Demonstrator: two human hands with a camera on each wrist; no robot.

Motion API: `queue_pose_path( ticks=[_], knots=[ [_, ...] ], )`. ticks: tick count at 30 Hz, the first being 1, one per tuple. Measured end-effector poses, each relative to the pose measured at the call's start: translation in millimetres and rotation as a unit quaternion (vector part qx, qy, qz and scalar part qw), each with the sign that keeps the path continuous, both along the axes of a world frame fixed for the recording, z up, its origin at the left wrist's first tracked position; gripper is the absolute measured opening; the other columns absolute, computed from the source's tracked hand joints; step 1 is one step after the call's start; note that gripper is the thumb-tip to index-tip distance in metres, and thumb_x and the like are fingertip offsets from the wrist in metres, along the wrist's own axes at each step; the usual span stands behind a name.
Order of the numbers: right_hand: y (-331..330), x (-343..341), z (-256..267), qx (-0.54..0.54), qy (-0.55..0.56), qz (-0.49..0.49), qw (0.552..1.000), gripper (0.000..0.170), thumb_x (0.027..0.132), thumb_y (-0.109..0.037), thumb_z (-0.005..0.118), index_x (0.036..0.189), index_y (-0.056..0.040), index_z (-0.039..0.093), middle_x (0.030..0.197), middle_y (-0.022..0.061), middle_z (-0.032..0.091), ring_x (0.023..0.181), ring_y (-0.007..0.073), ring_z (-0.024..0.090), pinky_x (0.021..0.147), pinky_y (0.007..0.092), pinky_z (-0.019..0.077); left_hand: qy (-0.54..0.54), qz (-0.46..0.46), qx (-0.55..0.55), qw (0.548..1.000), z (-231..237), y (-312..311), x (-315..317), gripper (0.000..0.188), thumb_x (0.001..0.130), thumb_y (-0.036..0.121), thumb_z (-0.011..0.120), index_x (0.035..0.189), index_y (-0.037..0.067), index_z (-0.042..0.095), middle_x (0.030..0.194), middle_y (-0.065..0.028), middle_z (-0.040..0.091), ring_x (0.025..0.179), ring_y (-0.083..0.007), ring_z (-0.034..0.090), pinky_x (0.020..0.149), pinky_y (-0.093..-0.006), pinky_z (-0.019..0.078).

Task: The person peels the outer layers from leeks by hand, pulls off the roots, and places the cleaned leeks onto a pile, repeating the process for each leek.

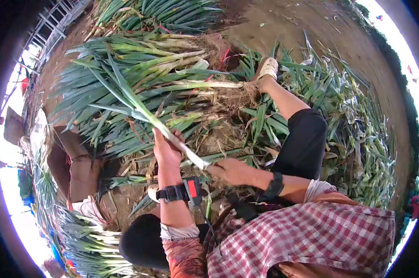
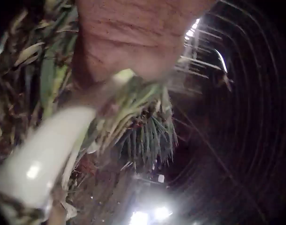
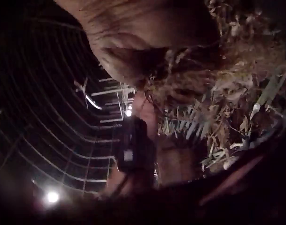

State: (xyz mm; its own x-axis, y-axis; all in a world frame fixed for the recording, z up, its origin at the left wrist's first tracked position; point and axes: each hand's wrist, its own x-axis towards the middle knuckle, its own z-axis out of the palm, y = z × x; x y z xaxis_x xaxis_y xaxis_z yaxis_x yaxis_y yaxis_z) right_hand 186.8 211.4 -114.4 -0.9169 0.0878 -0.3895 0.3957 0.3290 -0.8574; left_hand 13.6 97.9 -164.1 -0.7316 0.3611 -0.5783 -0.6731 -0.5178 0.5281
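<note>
A long green onion (image 1: 184,146) with a pale stalk and blue-green leaves lies slantwise across the front of the person in the head view. My left hand (image 1: 167,146) grips it around the upper stalk, just below the leaves. At the lower, root end my right hand (image 1: 235,171) holds it with curled fingers. The glossy white stalk (image 2: 49,157) runs under the left hand (image 2: 129,42) in the left wrist view. In the dark right wrist view, stringy roots (image 3: 180,84) show beside the right hand (image 3: 143,37), whose fingertips are partly hidden.
Piled green onions (image 1: 140,92) with roots and red ties lie ahead. Stripped leaves (image 1: 348,120) heap up to the right, by a foot in a pale shoe (image 1: 268,68). A cardboard box (image 1: 82,171) stands at left, and more green onions (image 1: 98,245) lie at lower left.
</note>
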Motion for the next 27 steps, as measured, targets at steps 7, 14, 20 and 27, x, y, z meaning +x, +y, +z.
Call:
queue_pose_path(
  ticks=[7, 14, 20, 27],
  knots=[
    [-11, -37, -15, 0.058, 0.287, -0.133, 0.947, 0.044, 0.081, -0.043, 0.048, 0.092, -0.0012, 0.052, 0.078, 0.0210, 0.054, 0.074, 0.0382, 0.053, 0.071, 0.0419, 0.0405, 0.005, 0.021, -0.102, 0.995, 2, 9, 9, 0.030, 0.087, 0.040, 0.041, 0.088, 0.011, 0.049, 0.059, -0.0002, 0.039, 0.043, -0.0094, 0.034, 0.037, -0.0230, 0.0304],
    [-7, -26, 13, -0.072, 0.034, 0.068, 0.995, 0.043, 0.087, -0.041, 0.037, 0.088, 0.0009, 0.049, 0.075, 0.0216, 0.055, 0.073, 0.0359, 0.055, 0.065, 0.0421, 0.0405, 0.101, 0.122, -0.200, 0.967, 52, 7, 1, 0.028, 0.089, 0.035, 0.037, 0.103, 0.011, 0.046, 0.060, 0.0003, 0.038, 0.041, -0.0074, 0.031, 0.035, -0.0213, 0.0250],
    [-6, 3, 47, -0.077, 0.063, 0.082, 0.992, 0.032, 0.087, -0.032, 0.039, 0.085, -0.0022, 0.048, 0.061, 0.0186, 0.052, 0.057, 0.0355, 0.053, 0.052, 0.0422, 0.0402, 0.184, 0.169, -0.225, 0.942, 98, -15, -19, 0.031, 0.088, 0.036, 0.039, 0.104, 0.010, 0.045, 0.060, -0.0005, 0.038, 0.042, -0.0092, 0.031, 0.036, -0.0240, 0.0265],
    [13, 47, 44, -0.019, 0.129, 0.092, 0.987, 0.027, 0.085, -0.030, 0.044, 0.081, -0.0036, 0.049, 0.062, 0.0202, 0.053, 0.057, 0.0373, 0.053, 0.050, 0.0448, 0.0404, 0.345, 0.260, -0.379, 0.819, 78, -93, -84, 0.024, 0.086, 0.025, 0.043, 0.088, 0.001, 0.049, 0.061, -0.0058, 0.046, 0.043, -0.0123, 0.042, 0.033, -0.0239, 0.0330]
  ],
)
